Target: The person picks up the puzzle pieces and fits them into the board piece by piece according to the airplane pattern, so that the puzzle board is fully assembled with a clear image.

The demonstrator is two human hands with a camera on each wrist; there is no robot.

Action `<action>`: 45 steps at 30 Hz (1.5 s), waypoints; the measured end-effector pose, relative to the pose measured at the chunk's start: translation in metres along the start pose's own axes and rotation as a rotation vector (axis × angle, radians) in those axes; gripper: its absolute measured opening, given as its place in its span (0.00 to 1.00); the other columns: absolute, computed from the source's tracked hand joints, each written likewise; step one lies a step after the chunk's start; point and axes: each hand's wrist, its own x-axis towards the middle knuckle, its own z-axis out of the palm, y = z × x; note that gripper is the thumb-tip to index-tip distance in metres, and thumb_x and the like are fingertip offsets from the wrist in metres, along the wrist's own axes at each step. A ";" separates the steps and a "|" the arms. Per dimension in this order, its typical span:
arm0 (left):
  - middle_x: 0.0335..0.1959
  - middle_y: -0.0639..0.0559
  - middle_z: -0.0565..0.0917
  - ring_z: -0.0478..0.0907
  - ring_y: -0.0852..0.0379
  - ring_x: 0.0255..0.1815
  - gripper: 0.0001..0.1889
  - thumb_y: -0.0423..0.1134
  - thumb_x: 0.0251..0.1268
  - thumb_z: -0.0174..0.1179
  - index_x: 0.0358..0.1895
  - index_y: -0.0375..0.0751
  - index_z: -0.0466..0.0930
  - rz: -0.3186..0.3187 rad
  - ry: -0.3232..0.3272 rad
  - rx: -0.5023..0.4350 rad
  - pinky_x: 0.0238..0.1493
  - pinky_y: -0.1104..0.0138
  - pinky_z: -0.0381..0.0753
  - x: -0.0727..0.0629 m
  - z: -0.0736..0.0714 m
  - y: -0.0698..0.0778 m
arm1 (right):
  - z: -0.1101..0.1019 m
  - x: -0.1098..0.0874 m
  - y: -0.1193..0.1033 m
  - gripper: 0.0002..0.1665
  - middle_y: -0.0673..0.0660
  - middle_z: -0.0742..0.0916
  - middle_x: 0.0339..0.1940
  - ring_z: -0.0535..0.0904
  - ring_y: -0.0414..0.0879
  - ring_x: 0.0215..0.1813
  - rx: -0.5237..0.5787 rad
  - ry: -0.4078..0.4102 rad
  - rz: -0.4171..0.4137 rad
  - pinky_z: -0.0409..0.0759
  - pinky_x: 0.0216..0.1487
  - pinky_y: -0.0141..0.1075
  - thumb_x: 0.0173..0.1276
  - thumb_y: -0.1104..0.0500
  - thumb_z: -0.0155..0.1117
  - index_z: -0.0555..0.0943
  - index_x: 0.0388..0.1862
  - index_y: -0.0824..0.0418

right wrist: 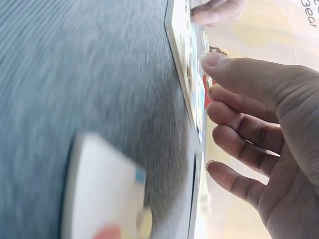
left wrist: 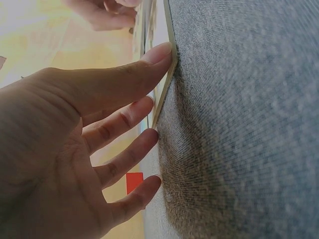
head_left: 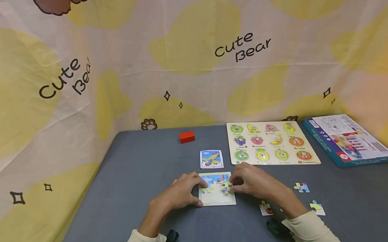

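Well in from the desk's (head_left: 140, 156) far edge, the puzzle tray (head_left: 212, 200) lies flat; the left hand (head_left: 182, 191), fingers loosely extended, touches its left side, presumably to steady it, while the right hand (head_left: 254, 180) pinches 1 puzzle piece (head_left: 225, 187) over the tray's right part, likely for fine control

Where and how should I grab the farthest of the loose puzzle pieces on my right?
Pinch that loose piece by two opposite edges, probably best with the right hand coming down from above: it lies flat on the gray table, thin, with its edges exposed.
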 end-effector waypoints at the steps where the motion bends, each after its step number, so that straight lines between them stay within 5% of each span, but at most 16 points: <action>1: 0.60 0.52 0.79 0.72 0.47 0.63 0.25 0.38 0.57 0.80 0.59 0.48 0.86 0.003 0.002 0.002 0.64 0.43 0.67 0.000 0.000 0.000 | 0.001 0.002 -0.001 0.09 0.44 0.85 0.40 0.78 0.40 0.45 0.005 -0.003 -0.003 0.80 0.51 0.43 0.66 0.51 0.80 0.91 0.41 0.53; 11: 0.58 0.52 0.80 0.73 0.47 0.61 0.25 0.38 0.56 0.81 0.59 0.48 0.86 0.026 0.014 0.023 0.61 0.42 0.68 0.000 0.000 0.000 | 0.012 0.016 -0.012 0.07 0.45 0.84 0.38 0.77 0.40 0.41 0.023 -0.033 -0.019 0.78 0.46 0.40 0.67 0.55 0.78 0.91 0.40 0.56; 21: 0.57 0.53 0.80 0.73 0.48 0.59 0.25 0.38 0.56 0.81 0.59 0.47 0.86 0.027 0.012 0.014 0.61 0.43 0.69 0.000 0.000 0.001 | 0.020 0.017 -0.012 0.07 0.47 0.86 0.41 0.80 0.43 0.48 0.037 -0.002 -0.055 0.80 0.53 0.44 0.68 0.58 0.77 0.91 0.43 0.58; 32: 0.59 0.52 0.79 0.72 0.47 0.62 0.25 0.38 0.57 0.80 0.59 0.46 0.86 0.009 0.004 0.012 0.64 0.41 0.68 -0.002 -0.001 0.003 | 0.021 0.020 -0.015 0.13 0.50 0.86 0.42 0.77 0.44 0.48 -0.011 -0.020 -0.130 0.78 0.50 0.41 0.69 0.59 0.76 0.93 0.51 0.54; 45: 0.59 0.52 0.80 0.72 0.47 0.61 0.25 0.38 0.57 0.81 0.59 0.46 0.86 0.015 0.005 0.019 0.63 0.42 0.68 -0.002 -0.001 0.003 | 0.023 0.020 -0.018 0.14 0.51 0.85 0.42 0.73 0.44 0.46 -0.032 -0.013 -0.110 0.74 0.47 0.40 0.68 0.58 0.77 0.92 0.53 0.55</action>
